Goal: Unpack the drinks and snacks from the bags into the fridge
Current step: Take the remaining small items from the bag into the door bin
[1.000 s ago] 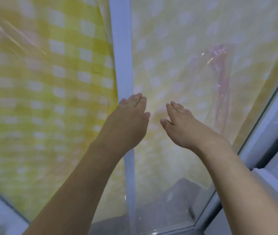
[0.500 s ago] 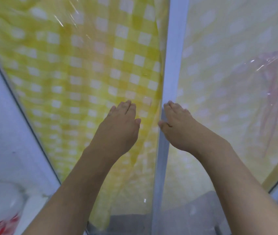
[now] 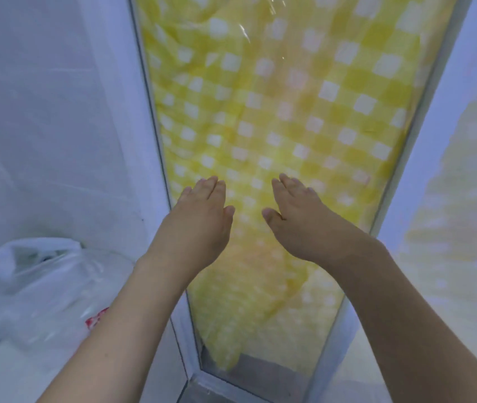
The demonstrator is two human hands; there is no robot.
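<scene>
Left hand (image 3: 199, 219) and right hand (image 3: 298, 219) flat, empty; one plastic bag (image 3: 37, 286) left.

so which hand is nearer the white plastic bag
Left. The left hand lies just up and right of the white plastic bag; the right hand is farther right, beyond the left hand.
</scene>
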